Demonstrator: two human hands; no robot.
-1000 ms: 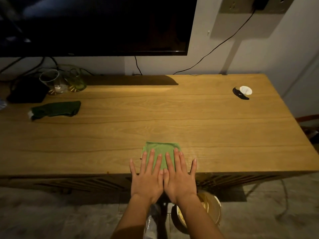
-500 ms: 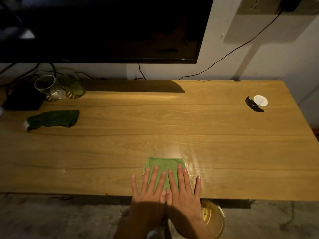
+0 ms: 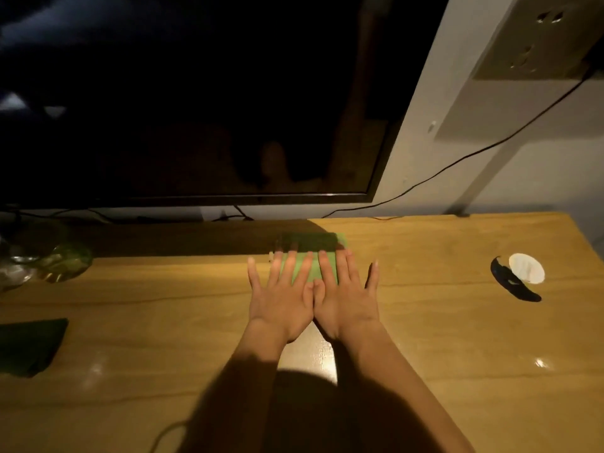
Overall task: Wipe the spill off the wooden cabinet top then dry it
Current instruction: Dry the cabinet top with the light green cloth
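Note:
A folded light green cloth [image 3: 312, 253] lies flat on the wooden cabinet top [image 3: 441, 338], far back near the screen's shadow. My left hand [image 3: 281, 294] and my right hand [image 3: 344, 294] press side by side on its near half, palms down, fingers spread, thumbs touching. The cloth's far half is in shadow and blurred. A faint wet sheen shows on the wood between my forearms and at the right front. A second, dark green cloth [image 3: 29, 346] lies at the left edge.
A large dark screen [image 3: 196, 109] hangs just behind the cabinet. Glass items [image 3: 62, 261] stand at the back left. A black and white object [image 3: 519, 277] rests at the right. A black cable [image 3: 457, 161] runs along the wall to a socket plate.
Both hands have pushed the light green cloth from the front edge across to the back of the cabinet top. The view has moved forward and closer with them.

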